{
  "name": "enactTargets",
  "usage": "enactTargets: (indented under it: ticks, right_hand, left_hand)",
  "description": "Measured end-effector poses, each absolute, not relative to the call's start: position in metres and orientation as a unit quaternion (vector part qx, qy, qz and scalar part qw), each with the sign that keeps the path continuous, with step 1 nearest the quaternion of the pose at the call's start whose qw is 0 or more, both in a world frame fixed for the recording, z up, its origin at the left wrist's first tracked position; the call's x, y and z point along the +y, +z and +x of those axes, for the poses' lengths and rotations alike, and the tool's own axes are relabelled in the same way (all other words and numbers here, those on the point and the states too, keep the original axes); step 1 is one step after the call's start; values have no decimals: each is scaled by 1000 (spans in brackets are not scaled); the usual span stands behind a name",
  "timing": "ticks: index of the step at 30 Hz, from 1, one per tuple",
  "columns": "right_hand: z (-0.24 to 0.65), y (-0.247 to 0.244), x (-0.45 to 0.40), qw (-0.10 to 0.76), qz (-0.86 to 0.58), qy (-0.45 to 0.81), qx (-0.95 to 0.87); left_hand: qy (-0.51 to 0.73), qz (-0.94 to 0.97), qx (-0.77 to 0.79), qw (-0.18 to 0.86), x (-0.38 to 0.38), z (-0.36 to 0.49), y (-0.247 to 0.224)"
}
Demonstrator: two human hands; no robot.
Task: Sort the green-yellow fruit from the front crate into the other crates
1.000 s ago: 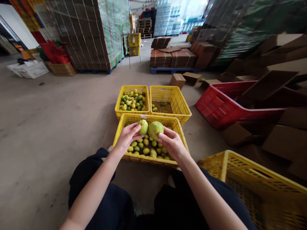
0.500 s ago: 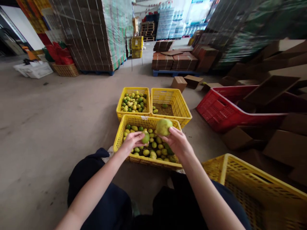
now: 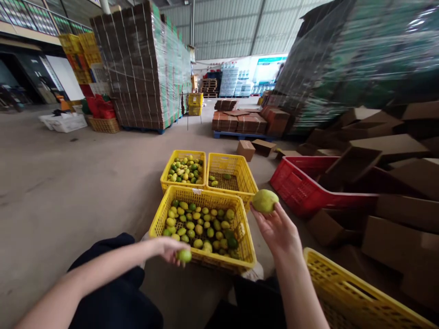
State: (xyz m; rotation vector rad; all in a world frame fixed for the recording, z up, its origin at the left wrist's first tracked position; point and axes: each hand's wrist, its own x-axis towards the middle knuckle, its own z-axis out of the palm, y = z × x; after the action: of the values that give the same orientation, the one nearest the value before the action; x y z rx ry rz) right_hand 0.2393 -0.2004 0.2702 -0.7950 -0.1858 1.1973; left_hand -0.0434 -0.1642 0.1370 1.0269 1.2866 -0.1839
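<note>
My right hand (image 3: 281, 227) is raised beside the near crate's right side, its fingers cupped around a large yellow-green lemon (image 3: 265, 201). Low over the crate's front left edge, my left hand (image 3: 169, 249) grips a smaller green lemon (image 3: 184, 256); some of its fingers are blurred. The near yellow crate (image 3: 245, 249) between my legs holds many yellow and green lemons (image 3: 199, 230) spread over its slotted bottom.
Behind it stand a yellow crate (image 3: 165, 183) full of lemons and another yellow crate (image 3: 252, 180) with a few. At right are a red crate (image 3: 291, 189), loose cardboard boxes (image 3: 403, 242) and a large yellow crate (image 3: 353, 285). Wrapped stacks (image 3: 130, 73) rise farther back.
My hands have moved apart: the right one went right with the large lemon, the left one down and left with the green lemon. The camera view has tilted up.
</note>
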Motion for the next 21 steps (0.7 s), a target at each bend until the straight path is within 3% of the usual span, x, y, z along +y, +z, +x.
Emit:
enactTargets:
  ticks: [4,7,15,21]
  right_hand:
    - [235,271,-201,728,-377,566,-80]
    - [231,271,-198,716,-392,572,-76]
    - [223,258,-193,693,-405,589,-97]
    - [195,225,-188,627,-447,626,-121]
  left_hand:
    - [159,498,599,606,-43,-58,214]
    - [215,511,631,542,-5,-66,237]
    - [-11,599,604,526,-94,-81,174]
    - [-85,692,600,393,-117,-101,169]
